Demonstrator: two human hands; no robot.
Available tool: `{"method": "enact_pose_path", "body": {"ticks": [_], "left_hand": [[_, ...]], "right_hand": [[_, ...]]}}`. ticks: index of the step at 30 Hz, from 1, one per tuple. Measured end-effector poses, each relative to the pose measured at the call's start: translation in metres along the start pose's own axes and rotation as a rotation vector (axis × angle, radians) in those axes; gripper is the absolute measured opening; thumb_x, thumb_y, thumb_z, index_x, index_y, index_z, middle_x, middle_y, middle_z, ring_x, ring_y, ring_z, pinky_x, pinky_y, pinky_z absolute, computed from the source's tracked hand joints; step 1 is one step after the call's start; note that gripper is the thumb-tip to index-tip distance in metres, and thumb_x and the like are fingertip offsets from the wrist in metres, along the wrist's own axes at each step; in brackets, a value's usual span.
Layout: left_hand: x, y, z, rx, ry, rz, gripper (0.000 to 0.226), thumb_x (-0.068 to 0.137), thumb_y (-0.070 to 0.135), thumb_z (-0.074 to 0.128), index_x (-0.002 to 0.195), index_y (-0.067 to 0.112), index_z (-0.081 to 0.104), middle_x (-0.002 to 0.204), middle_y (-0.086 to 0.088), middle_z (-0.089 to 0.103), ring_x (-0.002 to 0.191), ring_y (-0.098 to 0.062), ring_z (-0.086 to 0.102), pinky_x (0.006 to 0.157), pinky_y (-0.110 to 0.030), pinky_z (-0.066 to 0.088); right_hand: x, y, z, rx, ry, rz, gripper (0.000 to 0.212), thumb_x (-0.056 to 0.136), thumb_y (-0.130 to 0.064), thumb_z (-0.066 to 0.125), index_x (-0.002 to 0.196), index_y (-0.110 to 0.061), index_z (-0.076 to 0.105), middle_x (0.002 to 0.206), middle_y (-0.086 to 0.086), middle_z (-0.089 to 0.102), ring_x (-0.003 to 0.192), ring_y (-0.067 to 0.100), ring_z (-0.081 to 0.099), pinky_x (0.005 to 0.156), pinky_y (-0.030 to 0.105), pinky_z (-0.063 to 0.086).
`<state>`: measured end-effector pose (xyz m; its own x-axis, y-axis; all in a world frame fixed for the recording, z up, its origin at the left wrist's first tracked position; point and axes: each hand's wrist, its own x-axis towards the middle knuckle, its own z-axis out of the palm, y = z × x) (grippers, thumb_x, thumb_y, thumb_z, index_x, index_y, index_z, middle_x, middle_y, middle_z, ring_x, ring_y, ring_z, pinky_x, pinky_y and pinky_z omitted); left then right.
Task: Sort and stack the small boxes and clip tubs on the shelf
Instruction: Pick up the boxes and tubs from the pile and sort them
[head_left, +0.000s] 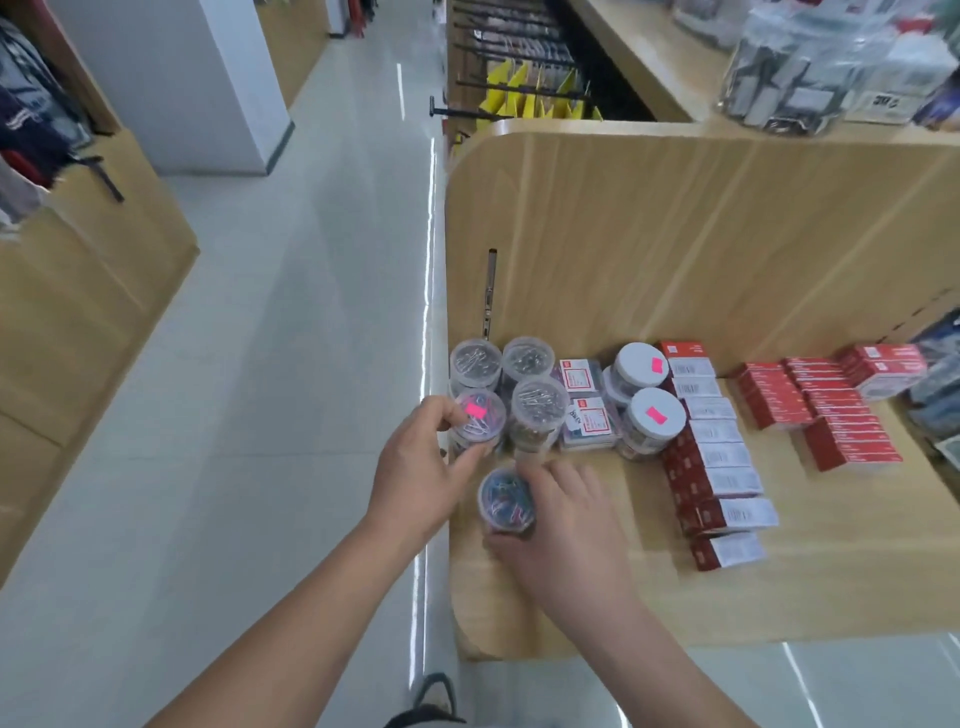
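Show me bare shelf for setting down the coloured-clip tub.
Bare shelf lies along the front edge, and between the right hand holding the coloured-clip tub and the row of white-labelled boxes. The back left corner is crowded with clip tubs.

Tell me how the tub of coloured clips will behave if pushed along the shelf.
The tub of coloured clips looks squat, so it probably slides upright. Being round, it would likely roll if laid over. Its smooth plastic may slip in the right hand.
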<state>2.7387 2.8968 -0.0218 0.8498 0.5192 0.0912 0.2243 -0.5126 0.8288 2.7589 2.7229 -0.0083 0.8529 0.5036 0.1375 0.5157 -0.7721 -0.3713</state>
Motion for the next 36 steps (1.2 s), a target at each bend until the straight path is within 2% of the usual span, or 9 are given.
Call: {"method": "enact_pose_path", "body": {"ticks": [4,7,9,13,18,22,28,32,36], "left_hand": [[-0.006,-0.01,-0.013,-0.067,0.014,0.114,0.045,0.088,0.012,0.075,0.112,0.042,0.052,0.115,0.03,0.058,0.11,0.007,0.058,0.086,-0.014,0.052],[-0.028,-0.022,-0.02,-0.081,0.082,0.065,0.043,0.09,0.004,0.067,0.114,0.037,0.053,0.115,0.015,0.06,0.11,0.002,0.059,0.084,-0.018,0.052],[-0.043,-0.031,-0.017,-0.077,0.015,0.016,0.047,0.088,0.006,0.069,0.111,0.043,0.052,0.116,0.018,0.06,0.109,-0.001,0.059,0.082,-0.019,0.052],[-0.056,-0.034,-0.001,-0.017,-0.139,-0.003,0.058,0.08,0.03,0.078,0.132,0.036,0.053,0.126,0.022,0.055,0.113,0.003,0.055,0.088,-0.019,0.048],[-0.05,-0.028,0.015,0.118,-0.091,0.009,0.069,0.07,0.047,0.085,0.131,0.034,0.055,0.118,0.02,0.06,0.111,-0.007,0.049,0.094,-0.024,0.043],[-0.049,-0.028,0.013,0.093,-0.087,-0.006,0.065,0.07,0.044,0.086,0.127,0.041,0.054,0.114,0.025,0.058,0.108,-0.002,0.052,0.089,-0.02,0.042],[-0.051,-0.027,0.01,0.009,-0.111,-0.068,0.065,0.071,0.031,0.088,0.127,0.045,0.057,0.114,0.024,0.062,0.106,0.008,0.054,0.083,-0.016,0.045],[-0.056,-0.035,0.002,-0.05,-0.134,-0.045,0.064,0.082,0.015,0.078,0.139,0.034,0.055,0.126,0.023,0.061,0.112,0.006,0.058,0.084,-0.015,0.051],[-0.059,-0.039,-0.007,-0.054,-0.064,-0.093,0.056,0.091,0.012,0.069,0.141,0.031,0.053,0.128,0.021,0.056,0.111,0.003,0.059,0.089,-0.025,0.056]], "right_hand": [[0.006,0.0,0.024,-0.156,-0.006,0.015,0.079,0.05,-0.059,0.085,0.119,-0.025,0.067,0.1,-0.008,0.065,0.098,0.024,0.059,0.102,0.041,0.037],[0.011,-0.004,0.028,-0.204,0.0,0.015,0.079,0.049,-0.064,0.083,0.118,-0.028,0.068,0.102,-0.01,0.07,0.104,0.023,0.062,0.113,0.048,0.031],[0.011,-0.009,0.024,-0.172,-0.001,0.012,0.079,0.051,-0.067,0.079,0.121,-0.032,0.067,0.108,-0.014,0.071,0.109,0.018,0.061,0.115,0.049,0.032],[-0.008,0.007,0.006,0.089,0.088,0.063,0.084,0.061,-0.059,0.084,0.135,-0.025,0.061,0.126,-0.009,0.062,0.115,0.016,0.055,0.101,0.039,0.046],[-0.024,0.038,-0.005,0.349,-0.115,0.359,0.097,0.063,-0.035,0.091,0.148,-0.028,0.045,0.136,-0.012,0.052,0.125,0.012,0.051,0.104,0.031,0.044],[-0.023,0.046,0.002,0.346,-0.131,0.341,0.076,0.066,-0.034,0.089,0.135,-0.028,0.057,0.12,-0.015,0.057,0.116,0.013,0.058,0.1,0.033,0.049],[-0.035,0.029,0.005,0.42,-0.218,0.271,0.062,0.066,-0.037,0.086,0.12,-0.036,0.056,0.111,-0.021,0.056,0.092,0.001,0.06,0.083,0.03,0.053],[-0.037,0.014,0.001,0.475,-0.118,0.225,0.058,0.067,-0.044,0.085,0.117,-0.038,0.058,0.107,-0.022,0.059,0.091,-0.001,0.059,0.076,0.024,0.052],[-0.013,-0.006,-0.008,0.522,-0.018,0.155,0.059,0.07,-0.046,0.084,0.122,-0.041,0.055,0.11,-0.021,0.06,0.096,0.001,0.058,0.072,0.023,0.05]]}}
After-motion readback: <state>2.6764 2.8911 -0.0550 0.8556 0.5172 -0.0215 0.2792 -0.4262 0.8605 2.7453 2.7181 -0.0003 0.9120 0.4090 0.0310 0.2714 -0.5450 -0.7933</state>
